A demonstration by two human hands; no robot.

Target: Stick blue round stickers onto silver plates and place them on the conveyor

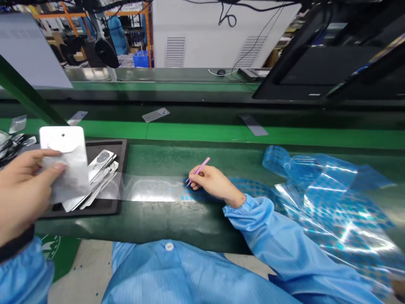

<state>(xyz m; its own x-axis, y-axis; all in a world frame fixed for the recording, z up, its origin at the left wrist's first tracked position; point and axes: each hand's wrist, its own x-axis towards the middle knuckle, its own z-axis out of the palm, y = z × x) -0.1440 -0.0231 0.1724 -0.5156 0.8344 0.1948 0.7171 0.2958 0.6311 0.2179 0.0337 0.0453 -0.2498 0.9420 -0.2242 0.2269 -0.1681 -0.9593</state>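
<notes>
Head view: left hand [30, 185] tight on round-cornered panel [75, 158], right hand [212, 180] around slender tweezers [203, 165]

No lettering is readable (a white emblem [51, 245] marks the green panel [70, 254] below)

My left hand [30, 190] is raised at the left, thumb [52, 173] and forefinger [39, 155] extended in a grip. My right hand [211, 180] reaches forward, fingers [196, 180] curled into a pinch, its blue-sleeved forearm [272, 236] slanting in from the lower right.
</notes>
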